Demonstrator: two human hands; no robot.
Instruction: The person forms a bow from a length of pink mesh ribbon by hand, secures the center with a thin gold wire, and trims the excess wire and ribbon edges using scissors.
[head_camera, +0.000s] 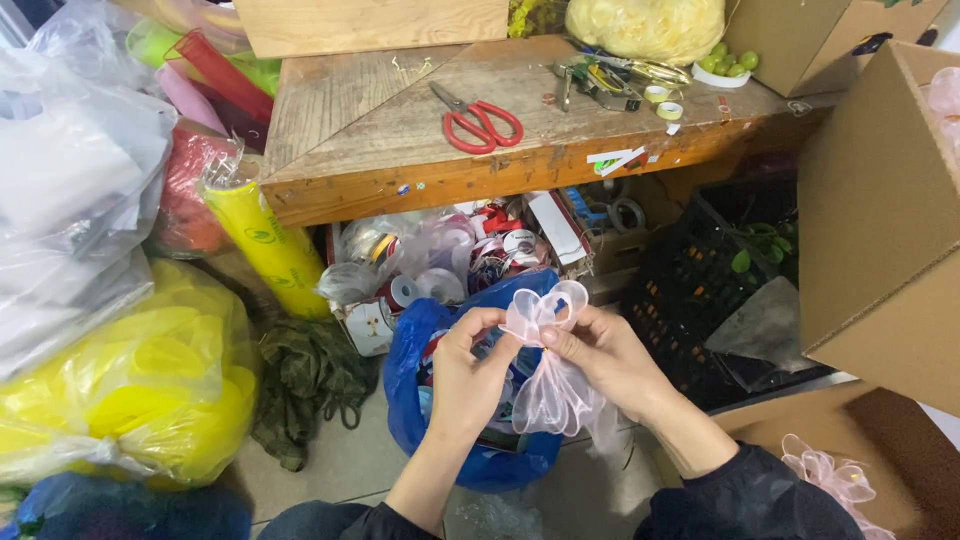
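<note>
Below the worn wooden workbench (400, 130), left hand (468, 375) and right hand (610, 358) pinch a sheer pink ribbon bow (548, 375), loops formed, centre apparently untied, tails untrimmed.

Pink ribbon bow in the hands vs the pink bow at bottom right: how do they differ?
The bow in the hands is pinched between the left hand and the right hand, its loops and tails only partly shaped. The bow at bottom right lies untouched on a brown surface, with many loops bunched together. Both are sheer pale pink ribbon.
</note>
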